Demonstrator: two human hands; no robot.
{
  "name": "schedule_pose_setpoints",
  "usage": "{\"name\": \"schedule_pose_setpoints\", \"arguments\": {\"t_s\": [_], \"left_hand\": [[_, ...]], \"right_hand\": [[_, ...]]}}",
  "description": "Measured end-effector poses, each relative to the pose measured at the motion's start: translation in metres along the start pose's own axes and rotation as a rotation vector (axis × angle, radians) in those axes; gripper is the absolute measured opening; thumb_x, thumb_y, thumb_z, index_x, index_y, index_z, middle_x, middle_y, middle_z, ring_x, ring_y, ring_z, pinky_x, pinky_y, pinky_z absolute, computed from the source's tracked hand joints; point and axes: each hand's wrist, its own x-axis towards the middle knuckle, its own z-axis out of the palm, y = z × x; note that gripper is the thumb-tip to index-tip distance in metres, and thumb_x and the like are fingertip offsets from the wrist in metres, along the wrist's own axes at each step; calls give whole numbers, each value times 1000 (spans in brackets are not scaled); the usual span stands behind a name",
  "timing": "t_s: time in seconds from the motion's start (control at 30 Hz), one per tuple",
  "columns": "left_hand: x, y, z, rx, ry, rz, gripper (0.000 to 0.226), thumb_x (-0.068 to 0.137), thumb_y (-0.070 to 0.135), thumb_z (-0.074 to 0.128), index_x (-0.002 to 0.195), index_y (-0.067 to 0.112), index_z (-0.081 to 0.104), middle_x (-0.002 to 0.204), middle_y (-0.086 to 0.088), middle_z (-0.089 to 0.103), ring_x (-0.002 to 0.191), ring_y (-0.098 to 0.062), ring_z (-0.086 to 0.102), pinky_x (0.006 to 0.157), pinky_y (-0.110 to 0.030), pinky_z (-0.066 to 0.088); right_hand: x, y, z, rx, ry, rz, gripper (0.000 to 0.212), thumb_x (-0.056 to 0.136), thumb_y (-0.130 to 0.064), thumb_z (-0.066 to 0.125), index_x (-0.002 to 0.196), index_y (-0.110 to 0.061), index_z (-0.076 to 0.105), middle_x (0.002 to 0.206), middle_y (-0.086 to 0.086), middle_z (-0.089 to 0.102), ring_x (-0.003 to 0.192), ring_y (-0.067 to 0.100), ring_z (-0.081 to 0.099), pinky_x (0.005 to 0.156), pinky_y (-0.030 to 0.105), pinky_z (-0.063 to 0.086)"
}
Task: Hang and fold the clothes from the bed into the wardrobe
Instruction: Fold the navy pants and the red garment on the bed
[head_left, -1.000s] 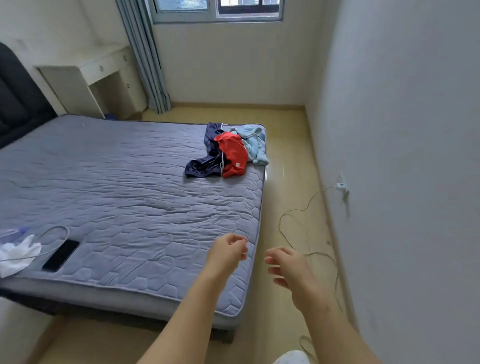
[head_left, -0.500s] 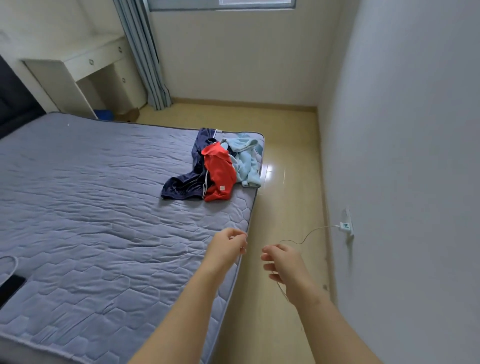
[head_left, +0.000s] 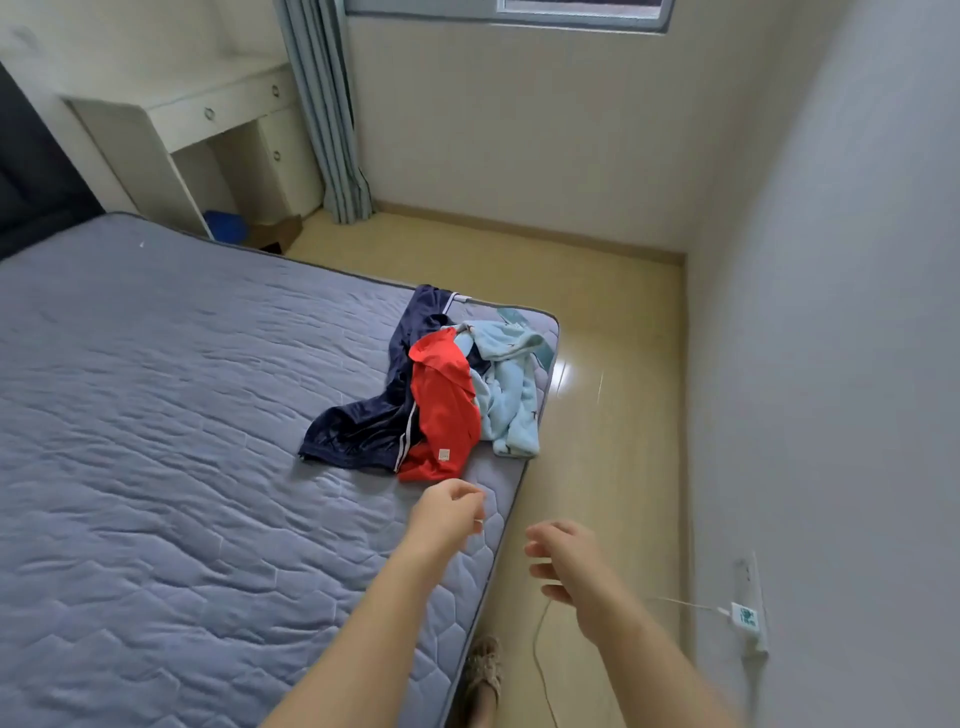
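Note:
A small pile of clothes lies at the far right corner of the grey-blue mattress (head_left: 156, 415). It holds a navy garment with white stripes (head_left: 363, 421), a red garment (head_left: 441, 410) on top of it, and a light blue fleece garment (head_left: 506, 395) at the mattress edge. My left hand (head_left: 447, 514) hovers over the mattress just short of the red garment, fingers loosely curled and holding nothing. My right hand (head_left: 563, 556) hangs over the floor beside the bed, fingers loosely curled and holding nothing. No wardrobe is in view.
A narrow strip of wooden floor (head_left: 613, 364) runs between the bed and the right wall. A charger (head_left: 745, 618) is plugged into that wall, its cable trailing to the floor. A white desk (head_left: 208, 119) and a curtain (head_left: 327, 109) stand at the back. My foot (head_left: 483, 670) shows by the bed.
I have walked forward along the bed, so the clothes pile is much closer. Both hands stay raised, loosely curled and holding nothing. The phone and white items at the near end have left view.

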Motion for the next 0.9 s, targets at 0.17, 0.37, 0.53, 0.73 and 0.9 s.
{"name": "schedule_pose_setpoints", "arguments": {"t_s": [0.17, 0.37, 0.53, 0.73, 0.9], "left_hand": [[99, 58, -14, -6, 13, -54, 16, 89, 13, 49, 80, 21, 59, 72, 0, 60, 68, -17, 57, 55, -23, 39], [175, 100, -25, -39, 34, -104, 13, 92, 15, 46, 90, 16, 59, 74, 1, 58, 60, -11, 53, 51, -21, 35], [242, 112, -31, -71, 113, -180, 15, 91, 17, 46, 91, 19, 60, 80, 2, 61, 68, -11, 58, 58, -22, 40], [334, 122, -25, -142, 239, -314, 15, 91, 19, 46, 87, 21, 61, 79, 3, 62, 70, -11, 60, 59, -23, 41], [407, 129, 0, -160, 321, -470, 21, 88, 15, 45, 73, 24, 57, 72, 2, 61, 64, -14, 57, 51, -19, 36]], "right_hand": [[89, -77, 0, -58, 17, 24, 12, 90, -12, 50, 79, -14, 53, 70, 1, 52, 58, 14, 44, 52, 21, 30], [172, -138, 10, -85, -39, 63, 11, 89, -11, 50, 79, -13, 52, 71, 2, 51, 54, 13, 42, 50, 20, 28], [248, -177, 24, -138, -135, 87, 15, 87, -6, 49, 73, -12, 50, 68, 4, 48, 51, 15, 37, 48, 20, 25], [358, -227, 31, -314, -283, 126, 9, 91, -12, 48, 85, -10, 53, 74, 3, 51, 62, 16, 46, 55, 24, 33], [452, -264, 29, -476, -361, 184, 11, 91, -13, 48, 87, -10, 57, 78, 3, 56, 67, 16, 51, 57, 23, 38]]}}
